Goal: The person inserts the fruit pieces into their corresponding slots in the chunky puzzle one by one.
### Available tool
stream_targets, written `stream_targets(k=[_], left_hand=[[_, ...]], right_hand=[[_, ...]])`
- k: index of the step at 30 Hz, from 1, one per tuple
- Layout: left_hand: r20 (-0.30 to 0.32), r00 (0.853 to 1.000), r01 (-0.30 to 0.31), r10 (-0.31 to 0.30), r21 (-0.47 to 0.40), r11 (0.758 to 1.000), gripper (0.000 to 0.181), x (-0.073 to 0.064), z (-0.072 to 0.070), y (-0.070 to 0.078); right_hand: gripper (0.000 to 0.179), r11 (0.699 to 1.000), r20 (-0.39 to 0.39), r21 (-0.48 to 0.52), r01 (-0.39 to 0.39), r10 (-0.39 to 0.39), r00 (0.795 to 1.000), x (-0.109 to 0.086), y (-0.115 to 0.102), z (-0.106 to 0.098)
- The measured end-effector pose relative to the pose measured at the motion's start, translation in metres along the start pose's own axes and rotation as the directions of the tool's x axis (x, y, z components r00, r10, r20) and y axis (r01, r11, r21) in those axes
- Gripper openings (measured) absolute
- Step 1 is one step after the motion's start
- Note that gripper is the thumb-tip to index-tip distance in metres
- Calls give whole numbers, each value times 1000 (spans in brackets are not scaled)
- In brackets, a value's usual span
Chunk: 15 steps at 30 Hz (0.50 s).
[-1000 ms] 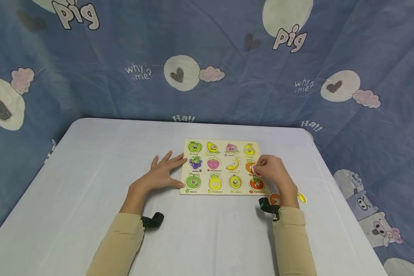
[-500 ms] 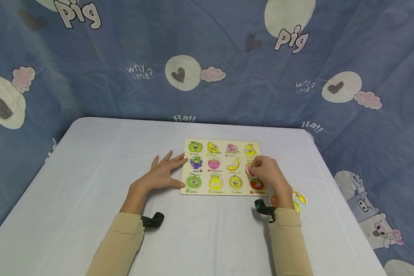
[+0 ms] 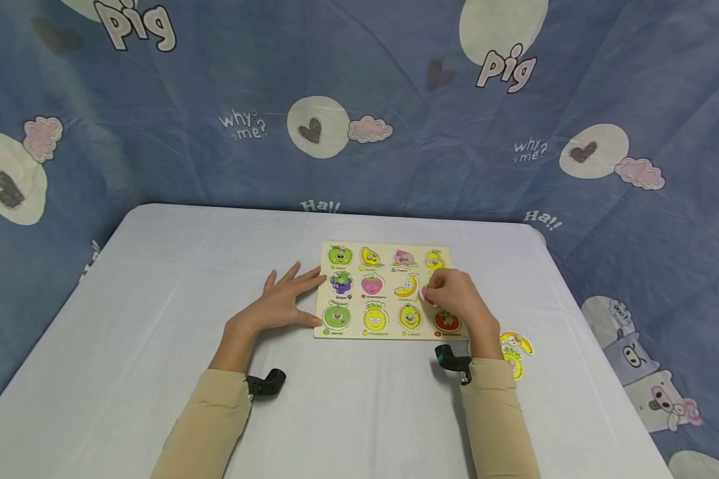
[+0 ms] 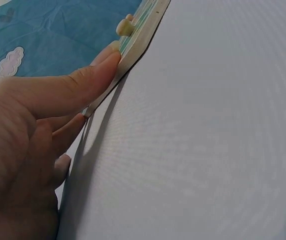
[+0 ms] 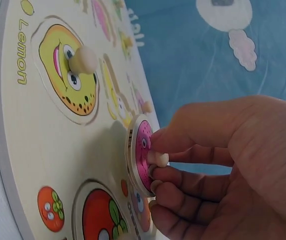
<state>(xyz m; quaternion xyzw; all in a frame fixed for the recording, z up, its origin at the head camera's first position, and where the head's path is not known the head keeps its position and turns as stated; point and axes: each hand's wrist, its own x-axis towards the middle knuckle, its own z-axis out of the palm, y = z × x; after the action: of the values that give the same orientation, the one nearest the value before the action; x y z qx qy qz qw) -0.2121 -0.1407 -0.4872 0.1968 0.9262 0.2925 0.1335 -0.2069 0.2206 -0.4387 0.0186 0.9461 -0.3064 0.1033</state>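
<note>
A wooden fruit puzzle board (image 3: 392, 313) lies flat on the white table. My left hand (image 3: 281, 305) has its fingers spread and straight, with the thumb and fingertips touching the board's left edge; its thumb rests against that edge in the left wrist view. My right hand (image 3: 458, 293) pinches a pink strawberry puzzle piece (image 5: 142, 150) by its small wooden knob (image 5: 158, 159). The piece is tilted over the right part of the board, between the banana picture (image 3: 405, 287) and the right-hand column. Part of the orange picture is hidden by the hand.
A banana piece (image 3: 520, 342) and a pineapple piece (image 3: 513, 367) lie on the table right of my right wrist. On the board, the lemon piece (image 5: 65, 70) has a knob standing up. A blue printed cloth (image 3: 359, 173) hangs behind the table.
My right hand has moved left over the board with the strawberry piece, from over the orange picture toward the banana picture. The banana and pineapple pieces have come into view. My left hand stays put.
</note>
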Motion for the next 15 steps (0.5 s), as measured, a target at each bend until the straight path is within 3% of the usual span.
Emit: stream_targets(k=[8,15], left_hand=[[3,1000,0,0,-4,1000,99,0,0,1],[1,1000,4,-4,-4,1000,99,-1,0,2]], right_hand=[[18,998,16,2,57,-57,998,4,-6,6],[17,999,7,-4,41,-41,999,5,-13,12]])
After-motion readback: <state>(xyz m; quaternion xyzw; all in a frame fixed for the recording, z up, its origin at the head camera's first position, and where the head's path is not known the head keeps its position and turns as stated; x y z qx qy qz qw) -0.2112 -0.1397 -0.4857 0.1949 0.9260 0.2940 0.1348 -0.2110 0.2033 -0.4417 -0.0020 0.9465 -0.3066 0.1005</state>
